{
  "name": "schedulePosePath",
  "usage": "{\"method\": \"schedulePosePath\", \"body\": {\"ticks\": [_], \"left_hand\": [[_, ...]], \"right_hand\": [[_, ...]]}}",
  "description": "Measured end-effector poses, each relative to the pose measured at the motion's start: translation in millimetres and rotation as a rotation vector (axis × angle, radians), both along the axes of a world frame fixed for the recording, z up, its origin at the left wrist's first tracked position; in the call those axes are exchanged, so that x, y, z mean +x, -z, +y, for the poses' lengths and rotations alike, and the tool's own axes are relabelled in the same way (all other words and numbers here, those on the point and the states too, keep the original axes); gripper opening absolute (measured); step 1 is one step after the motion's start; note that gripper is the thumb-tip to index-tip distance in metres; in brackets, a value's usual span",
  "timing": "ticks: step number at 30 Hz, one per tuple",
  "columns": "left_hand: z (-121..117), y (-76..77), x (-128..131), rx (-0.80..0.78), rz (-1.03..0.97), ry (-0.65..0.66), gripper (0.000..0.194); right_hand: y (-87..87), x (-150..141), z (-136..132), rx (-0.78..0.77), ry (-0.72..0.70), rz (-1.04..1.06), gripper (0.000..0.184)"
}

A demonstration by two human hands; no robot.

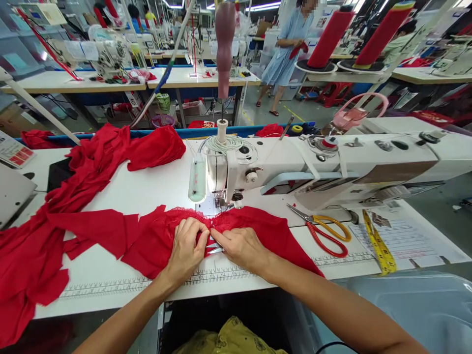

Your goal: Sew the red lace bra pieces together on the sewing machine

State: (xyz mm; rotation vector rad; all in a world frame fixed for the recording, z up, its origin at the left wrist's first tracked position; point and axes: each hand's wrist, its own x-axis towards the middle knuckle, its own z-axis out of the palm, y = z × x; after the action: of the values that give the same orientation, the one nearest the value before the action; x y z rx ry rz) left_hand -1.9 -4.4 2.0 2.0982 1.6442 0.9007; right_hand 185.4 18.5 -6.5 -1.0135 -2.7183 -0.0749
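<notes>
Red fabric with a lace edge (153, 246) lies spread in front of the sewing machine's needle area (221, 200). My left hand (188, 243) has thumb and fingers pinched on its lace edge. Close by on the right, my right hand (243, 248) pinches the same edge, the fingertips of both hands almost meeting. Two pointed silver blades (214, 249) stick out from under my right hand; their handle is hidden by the palm. More of the red piece (275, 228) reaches out to the right behind my right hand.
Scissors with red and orange handles (324, 235), a yellow tape measure (378, 243) and a written sheet (416, 246) lie at the right. A long heap of red fabric (92, 162) covers the left side. Red thread cones (330, 37) stand behind. A person in blue (291, 44) is beyond.
</notes>
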Motion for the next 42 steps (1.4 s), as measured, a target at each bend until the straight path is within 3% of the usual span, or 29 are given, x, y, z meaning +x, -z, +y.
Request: {"method": "schedulePosePath", "body": {"ticks": [4, 7, 10, 13, 17, 22, 28, 37, 42], "left_hand": [[-5, -10.5, -6, 0.117, -0.003, 0.008, 0.013], [-10, -12.9, -11, 0.238, 0.004, 0.099, 0.017], [-13, -2.4, -18, 0.251, 0.084, 0.260, 0.029], [-15, 11.2, -30, 0.203, 0.211, 0.323, 0.038], [-17, 9.6, -40, 0.153, 0.186, 0.303, 0.034], [-10, -4.1, -22, 0.198, -0.017, 0.213, 0.023], [0, 6.1, -13, 0.157, -0.095, 0.118, 0.020], [0, 6.3, -19, 0.135, -0.134, 0.207, 0.014], [0, 5.5, -19, 0.120, -0.159, 0.182, 0.015]], "right_hand": [[-13.0, 10, 1, -0.161, 0.013, 0.054, 0.040], [-23.9, 17, 3, -0.123, 0.042, 0.130, 0.037], [-25.1, 19, 6, -0.092, -0.068, 0.151, 0.039], [-16.7, 21, 8, -0.118, -0.145, 0.161, 0.044], [-9.6, 25, 7, -0.163, -0.116, 0.191, 0.052], [-14.6, 19, 8, -0.136, -0.115, 0.292, 0.042], [-11.3, 11, 11, -0.093, -0.133, 0.173, 0.036], [-10.8, 14, 10, -0.093, -0.115, 0.139, 0.043], [-8.9, 17, 9, -0.099, -0.125, 0.188, 0.044]]}}
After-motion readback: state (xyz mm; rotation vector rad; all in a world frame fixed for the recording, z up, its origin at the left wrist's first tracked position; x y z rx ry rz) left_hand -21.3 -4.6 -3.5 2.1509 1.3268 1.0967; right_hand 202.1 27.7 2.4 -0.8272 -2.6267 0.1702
